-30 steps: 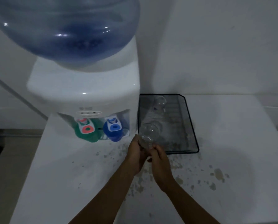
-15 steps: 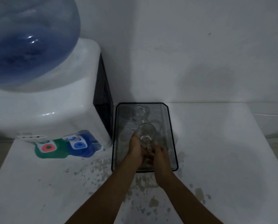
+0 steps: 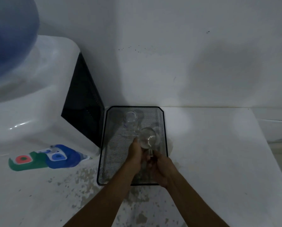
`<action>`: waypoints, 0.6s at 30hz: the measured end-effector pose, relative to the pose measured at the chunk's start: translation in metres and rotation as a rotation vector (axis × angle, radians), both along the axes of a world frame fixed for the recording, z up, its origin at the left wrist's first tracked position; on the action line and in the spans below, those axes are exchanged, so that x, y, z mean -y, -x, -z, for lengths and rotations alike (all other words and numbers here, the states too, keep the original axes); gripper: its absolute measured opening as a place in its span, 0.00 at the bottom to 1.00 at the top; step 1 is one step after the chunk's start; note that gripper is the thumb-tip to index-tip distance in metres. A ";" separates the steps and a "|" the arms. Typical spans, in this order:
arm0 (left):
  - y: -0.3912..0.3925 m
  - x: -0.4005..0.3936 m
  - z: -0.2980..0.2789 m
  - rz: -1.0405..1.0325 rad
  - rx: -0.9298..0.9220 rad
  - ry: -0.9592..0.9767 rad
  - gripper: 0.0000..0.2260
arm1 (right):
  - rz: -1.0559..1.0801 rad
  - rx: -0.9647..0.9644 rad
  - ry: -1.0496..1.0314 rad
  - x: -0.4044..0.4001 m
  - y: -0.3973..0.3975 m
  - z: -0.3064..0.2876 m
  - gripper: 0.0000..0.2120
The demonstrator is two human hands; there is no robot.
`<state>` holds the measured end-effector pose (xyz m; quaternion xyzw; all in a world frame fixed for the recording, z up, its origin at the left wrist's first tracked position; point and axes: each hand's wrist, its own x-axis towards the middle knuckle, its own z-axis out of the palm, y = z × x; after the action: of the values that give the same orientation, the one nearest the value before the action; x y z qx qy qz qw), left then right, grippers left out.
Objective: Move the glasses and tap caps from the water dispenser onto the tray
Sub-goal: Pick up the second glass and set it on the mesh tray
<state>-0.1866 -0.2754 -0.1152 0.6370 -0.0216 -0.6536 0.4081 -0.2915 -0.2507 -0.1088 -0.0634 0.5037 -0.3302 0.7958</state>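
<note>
A clear glass mug [image 3: 147, 138] is held over the middle of the black mesh tray [image 3: 114, 161], tilted with its mouth toward me. My left hand [image 3: 136, 154] grips its left side and my right hand [image 3: 160, 166] grips its handle from below. A second clear glass [image 3: 130, 118] stands at the tray's far end. The white water dispenser [image 3: 38, 102] is on the left, its green tap cap [image 3: 24, 161] with a red mark and blue tap cap [image 3: 61, 157] at its front.
The blue water bottle [image 3: 9, 40] sits on top of the dispenser. The dispenser's black side panel [image 3: 84, 108] stands close to the tray's left edge. The white counter [image 3: 218, 161] has stained patches near me. A white wall runs behind.
Both hands carried the glass mug from the tray's near edge to over its middle. The view swung right, so the dispenser now sits further left.
</note>
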 end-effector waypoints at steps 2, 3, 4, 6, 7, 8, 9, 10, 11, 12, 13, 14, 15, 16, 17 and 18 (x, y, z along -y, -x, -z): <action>-0.002 0.001 0.006 0.098 0.276 0.088 0.17 | 0.044 -0.166 0.128 0.012 0.005 0.002 0.14; -0.005 -0.002 0.010 0.161 0.445 0.142 0.15 | 0.032 -0.282 0.200 0.019 0.007 0.004 0.14; -0.008 -0.006 0.013 0.217 0.590 0.198 0.13 | 0.009 -0.417 0.267 0.025 0.011 0.005 0.14; -0.015 -0.014 0.021 0.318 0.773 0.276 0.10 | -0.034 -0.658 0.366 0.038 0.015 0.009 0.14; -0.019 -0.016 0.027 0.377 0.850 0.290 0.11 | -0.044 -0.739 0.412 0.044 0.016 0.012 0.14; -0.023 -0.018 0.033 0.454 0.931 0.301 0.13 | -0.052 -0.799 0.459 0.049 0.016 0.013 0.13; -0.026 -0.019 0.038 0.548 1.020 0.313 0.17 | -0.067 -0.851 0.503 0.054 0.015 0.015 0.13; -0.030 -0.021 0.044 0.654 1.102 0.334 0.22 | -0.087 -0.904 0.546 0.059 0.014 0.016 0.12; -0.032 -0.022 0.049 0.764 1.160 0.348 0.28 | -0.109 -0.955 0.587 0.063 0.013 0.016 0.12; -0.035 -0.023 0.054 0.864 1.203 0.349 0.34 | -0.133 -1.005 0.627 0.067 0.010 0.018 0.12; -0.037 -0.025 0.058 0.944 1.246 0.349 0.38 | -0.154 -1.054 0.666 0.070 0.009 0.020 0.11; -0.037 -0.028 0.062 0.997 1.288 0.352 0.40 | -0.170 -1.093 0.699 0.072 0.006 0.021 0.11; -0.039 -0.029 0.066 1.022 1.319 0.352 0.39 | -0.175 -1.113 0.721 0.075 0.002 0.023 0.11; -0.039 -0.032 0.068 1.027 1.340 0.361 0.38 | -0.167 -1.127 0.737 0.076 0.000 0.024 0.11; -0.040 -0.034 0.070 1.021 1.355 0.372 0.36 | -0.157 -1.150 0.753 0.077 -0.003 0.025 0.10; -0.039 -0.035 0.071 1.013 1.366 0.384 0.35 | -0.147 -1.176 0.774 0.077 -0.005 0.025 0.09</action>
<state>-0.1474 -0.2401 -0.1865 0.7235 -0.6521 -0.2165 0.0666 -0.2865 -0.3279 -0.1334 -0.5434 0.6910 -0.3417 0.3323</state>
